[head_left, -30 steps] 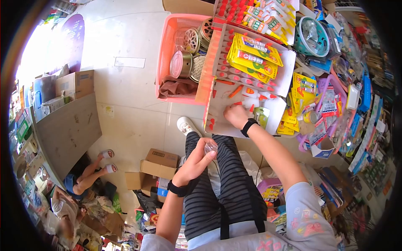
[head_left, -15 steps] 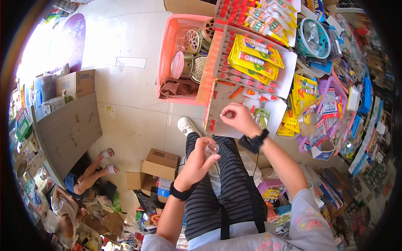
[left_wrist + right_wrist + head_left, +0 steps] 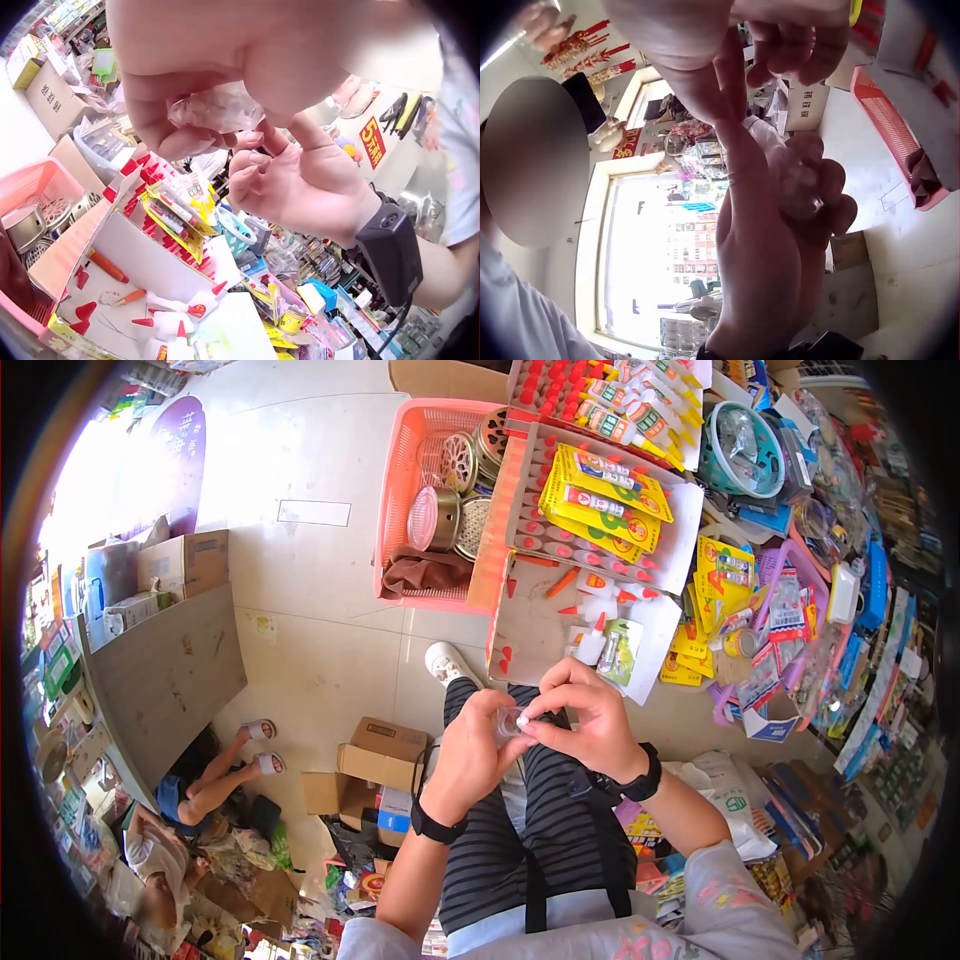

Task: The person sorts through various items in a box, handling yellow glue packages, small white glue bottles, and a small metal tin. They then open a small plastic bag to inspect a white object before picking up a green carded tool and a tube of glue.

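My left hand [image 3: 470,748] grips a small clear plastic container [image 3: 506,724] in front of my lap, fingers and thumb curled round it. The right hand [image 3: 592,728] has come up beside it, thumb and fingertips pinching a small white piece [image 3: 523,721] right at the container's end. In the left wrist view the clear container [image 3: 217,110] shows under the left fingers, with the right fingertips close below. A white glue bottle with a red nozzle [image 3: 592,645] lies just beyond the right hand, in an open cardboard box [image 3: 535,630].
Beyond stand boxes with rows of red-tipped bottles [image 3: 555,540] and yellow glue packs [image 3: 605,505]. A pink basket [image 3: 390,510] of tins is left of them; a teal basket [image 3: 717,455] and piled goods lie right. Cardboard boxes [image 3: 380,750] and a seated person [image 3: 165,840] are at left.
My right hand has left the cardboard box with a small white piece and moved down and left to the clear container. The left hand stays nearly in place, still holding the container.
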Tool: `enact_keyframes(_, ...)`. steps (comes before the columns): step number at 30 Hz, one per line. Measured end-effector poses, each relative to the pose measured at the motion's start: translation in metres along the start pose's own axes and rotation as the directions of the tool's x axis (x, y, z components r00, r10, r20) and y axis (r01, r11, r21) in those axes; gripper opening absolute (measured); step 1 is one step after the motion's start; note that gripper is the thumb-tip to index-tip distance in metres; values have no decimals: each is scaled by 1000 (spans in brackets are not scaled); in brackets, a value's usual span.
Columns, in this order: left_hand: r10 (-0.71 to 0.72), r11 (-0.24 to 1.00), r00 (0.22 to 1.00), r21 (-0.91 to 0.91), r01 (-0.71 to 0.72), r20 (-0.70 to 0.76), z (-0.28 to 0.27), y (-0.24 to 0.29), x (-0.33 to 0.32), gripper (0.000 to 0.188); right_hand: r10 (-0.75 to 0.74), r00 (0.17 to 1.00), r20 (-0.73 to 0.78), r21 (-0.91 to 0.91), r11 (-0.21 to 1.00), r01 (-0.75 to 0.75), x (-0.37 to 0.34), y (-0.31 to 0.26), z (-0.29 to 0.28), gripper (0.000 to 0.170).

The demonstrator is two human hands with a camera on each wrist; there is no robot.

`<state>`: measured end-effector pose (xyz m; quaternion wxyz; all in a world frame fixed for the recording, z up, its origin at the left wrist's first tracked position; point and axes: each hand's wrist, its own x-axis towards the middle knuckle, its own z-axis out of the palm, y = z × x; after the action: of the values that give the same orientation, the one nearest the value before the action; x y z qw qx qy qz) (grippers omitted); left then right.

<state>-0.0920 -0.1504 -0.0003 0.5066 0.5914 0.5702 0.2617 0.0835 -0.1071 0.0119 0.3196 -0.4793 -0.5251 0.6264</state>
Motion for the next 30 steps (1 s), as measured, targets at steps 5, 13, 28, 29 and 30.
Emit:
enact_keyframes(5,41,997,999,60,-43,31,-3,2,1,53,-78,995,56,-82,993,82,0,-7,-6,19)
enact_keyframes(13,-12,999,999,52,10,32,1,-8,-7,53,37,981,-188,-302,949,-93,24,41,-27,16)
enact_keyframes(28,-80,996,995,46,78,54,5,-20,-17,51,-108,990,89,-962,249,114,116,180,-26,18)
enact_keyframes(29,-69,997,996,50,66,49,5,-20,-17,51,-151,983,106,-965,223,139,119,177,-25,17)
enact_keyframes(30,-67,997,996,45,65,53,5,-19,-16,51,-135,982,131,-968,194,156,122,176,-24,16)
